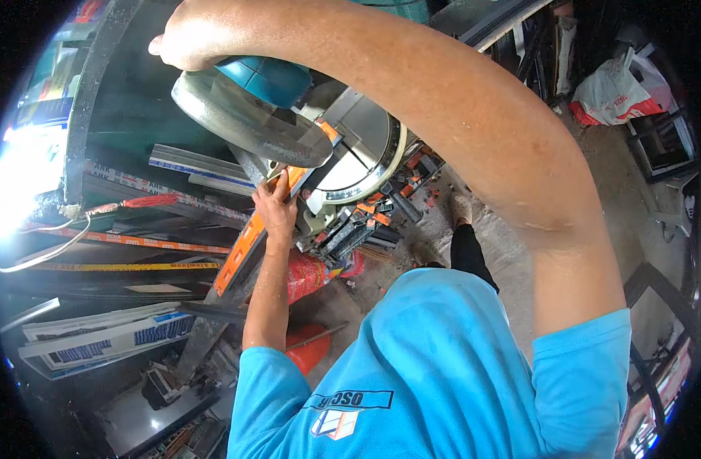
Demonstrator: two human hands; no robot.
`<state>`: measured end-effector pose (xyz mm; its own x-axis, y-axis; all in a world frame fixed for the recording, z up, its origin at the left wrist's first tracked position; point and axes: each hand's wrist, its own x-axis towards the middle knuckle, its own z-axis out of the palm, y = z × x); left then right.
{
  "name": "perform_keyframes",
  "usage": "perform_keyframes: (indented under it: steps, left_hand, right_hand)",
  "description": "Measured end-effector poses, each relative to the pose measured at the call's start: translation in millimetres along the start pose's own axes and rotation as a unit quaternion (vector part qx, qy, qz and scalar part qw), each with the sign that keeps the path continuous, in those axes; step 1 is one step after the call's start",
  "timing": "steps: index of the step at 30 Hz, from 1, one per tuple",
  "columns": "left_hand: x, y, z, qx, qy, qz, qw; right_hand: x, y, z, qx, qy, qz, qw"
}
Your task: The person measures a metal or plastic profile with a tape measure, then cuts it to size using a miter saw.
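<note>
A miter saw with a teal body (270, 80) and a clear, dusty blade guard (239, 122) stands in front of me, its head over a round metal table (358, 145). My right hand (193, 42) is closed at the top of the saw head, where its handle sits; the grip itself is mostly hidden. Lower down, my left hand (275, 208) grips an aluminum profile (239, 252) with orange tape along it. That profile slants up under the guard, and its far end shows orange beyond the guard.
Aluminum profiles (205, 172) lie stacked at left, near a white cable (48, 264). Small offcuts (366, 218) litter the saw's near side. Beneath are a red sack (308, 277) and a red container (312, 348). A plastic bag (614, 92) sits at far right.
</note>
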<state>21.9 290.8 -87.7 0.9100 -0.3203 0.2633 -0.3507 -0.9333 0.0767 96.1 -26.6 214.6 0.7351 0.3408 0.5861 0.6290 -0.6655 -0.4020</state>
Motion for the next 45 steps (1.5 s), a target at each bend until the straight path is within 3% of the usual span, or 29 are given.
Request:
perform_keyframes:
  steps: [23,24,25,26,27,28,31,45]
  left_hand:
    - [1,-6,6,-0.003,0.016,0.012,1.0]
    - [2,-6,5,-0.005,0.015,0.014,1.0]
    - [1,-6,5,-0.007,0.014,0.016,1.0]
    - [1,-7,4,-0.007,0.015,0.016,1.0]
    - [1,-7,4,-0.007,0.012,0.012,1.0]
    - [1,-7,5,-0.007,0.007,0.009,1.0]
    - [0,-5,6,0.004,0.015,0.011,1.0]
    - [1,-5,9,-0.012,0.022,0.003,1.0]
  right_hand:
    - [29,-7,16,-0.034,-0.014,-0.03,0.999]
    - [66,-28,30,-0.187,-0.121,0.139,0.965]
    - [87,-38,39,-0.328,-0.22,0.299,0.868]
    - [83,-22,45,-0.329,-0.22,0.299,0.868]
    - [68,6,50,-0.25,-0.107,0.101,0.957]
    - [55,19,48,-0.156,0.012,-0.103,0.982]
    - [55,27,41,-0.15,-0.038,-0.14,0.978]
    - [68,36,52,-0.229,-0.047,-0.16,0.959]
